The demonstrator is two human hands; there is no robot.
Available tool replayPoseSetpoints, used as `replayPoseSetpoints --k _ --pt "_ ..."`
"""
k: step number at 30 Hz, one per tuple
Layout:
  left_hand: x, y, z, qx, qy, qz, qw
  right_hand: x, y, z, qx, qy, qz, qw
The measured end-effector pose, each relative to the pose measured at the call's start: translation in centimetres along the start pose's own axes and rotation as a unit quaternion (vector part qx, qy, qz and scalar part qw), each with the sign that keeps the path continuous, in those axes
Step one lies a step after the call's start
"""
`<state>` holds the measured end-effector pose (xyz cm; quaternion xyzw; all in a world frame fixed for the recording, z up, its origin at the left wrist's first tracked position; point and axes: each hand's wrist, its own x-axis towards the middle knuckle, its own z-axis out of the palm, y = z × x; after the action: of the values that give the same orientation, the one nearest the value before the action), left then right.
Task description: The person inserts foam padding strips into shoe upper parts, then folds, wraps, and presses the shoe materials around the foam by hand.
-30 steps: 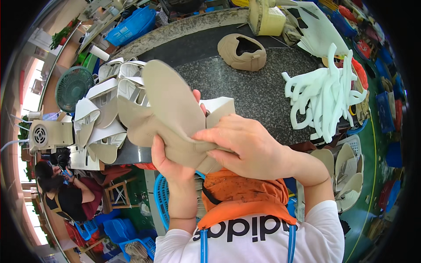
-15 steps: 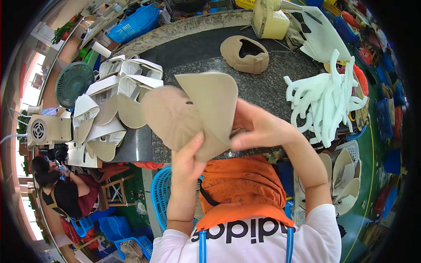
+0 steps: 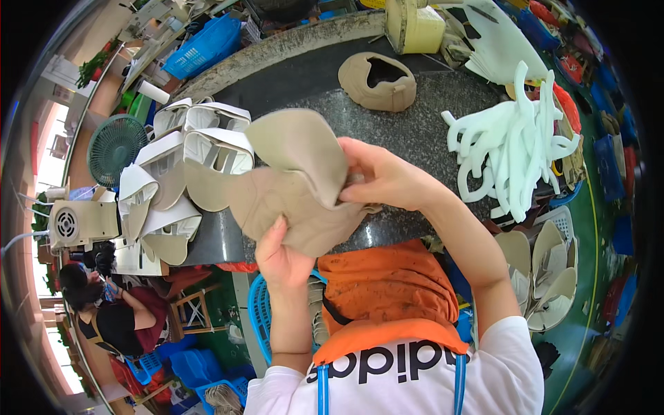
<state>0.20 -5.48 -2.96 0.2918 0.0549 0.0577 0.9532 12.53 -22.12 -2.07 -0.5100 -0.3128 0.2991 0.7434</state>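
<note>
Above the near edge of the dark stone table I hold a beige cap (image 3: 294, 207) with both hands. Its curved brim (image 3: 296, 142) stands up on the far side of the soft crown. My left hand (image 3: 282, 259) grips the crown from the near side, thumb on top and fingers hidden underneath. My right hand (image 3: 380, 176) is closed at the right end of the brim, pinching where brim and crown meet. Past my hands a second beige cap (image 3: 377, 81) lies on the table, its opening showing; its brim is not visible.
On the left sit several white cap pieces with beige brims (image 3: 166, 187), beside a green fan (image 3: 117, 149). Pale foam strips (image 3: 508, 149) are heaped on the right. A blue basket (image 3: 259, 311) is below the table edge. Another person (image 3: 114, 311) sits at far left.
The cap has tilted, its brim swinging left and its crown opening out toward me. My left hand has moved slightly left and nearer; my right hand has shifted left along the brim.
</note>
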Motion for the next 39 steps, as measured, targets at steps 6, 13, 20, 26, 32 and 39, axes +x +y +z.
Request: replayPoseSetpoints --k 6,13,20,26,32,39 --pt "-0.6 -2.0 0.3 0.072 -0.020 -0.007 0.997 0.8 2.4 2.7 -0.258 0.255 -0.134 0.922" --pt "-0.8 -0.2 1.4 -0.029 0.065 0.088 0.994 -2.7 1.6 2.8 -0.489 0.157 -0.380 0.769" --pt "-1.9 0.3 2.3 -0.104 0.024 0.053 0.993 -2.8 0.4 3.0 -0.515 0.068 -0.276 0.808" --pt "-1.8 0.0 1.6 0.014 -0.014 0.097 0.995 -3.1 0.5 2.7 -0.344 -0.030 -0.166 0.924" --pt "-2.3 -1.2 3.3 0.134 0.027 0.148 0.979 -3.2 -0.7 4.3 -0.501 0.085 -0.222 0.832" --pt "-2.7 -1.4 1.9 0.021 -0.008 0.103 0.994 -2.8 -0.6 3.6 -0.237 -0.080 -0.050 0.967"
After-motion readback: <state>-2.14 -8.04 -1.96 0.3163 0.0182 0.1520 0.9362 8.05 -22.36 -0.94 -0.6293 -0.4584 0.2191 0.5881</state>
